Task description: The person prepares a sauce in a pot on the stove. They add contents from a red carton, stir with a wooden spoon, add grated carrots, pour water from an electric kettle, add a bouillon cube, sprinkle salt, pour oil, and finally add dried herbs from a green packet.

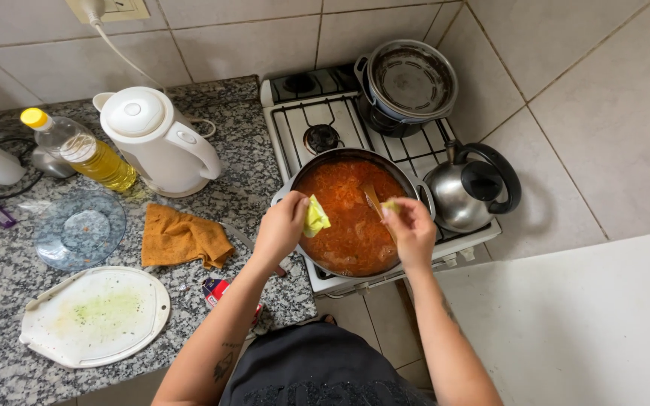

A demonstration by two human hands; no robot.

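Note:
A wide pot point(317, 159) full of orange-red sauce sits on the front left burner of a white stove point(295, 128). A wooden spoon point(371, 197) stands in the sauce. My left hand point(281, 225) hovers over the pot's left rim and pinches a crumpled yellow-green wrapper point(314, 218). My right hand point(411, 229) is over the pot's right side, its fingertips closed on a small yellowish piece point(390, 204).
A steel kettle point(466, 192) stands right of the pot, a lidded pan point(409, 81) behind. On the granite counter: a white electric kettle point(156, 139), an oil bottle point(80, 150), an orange cloth point(182, 237), a glass lid point(80, 229), a white cutting board point(95, 316).

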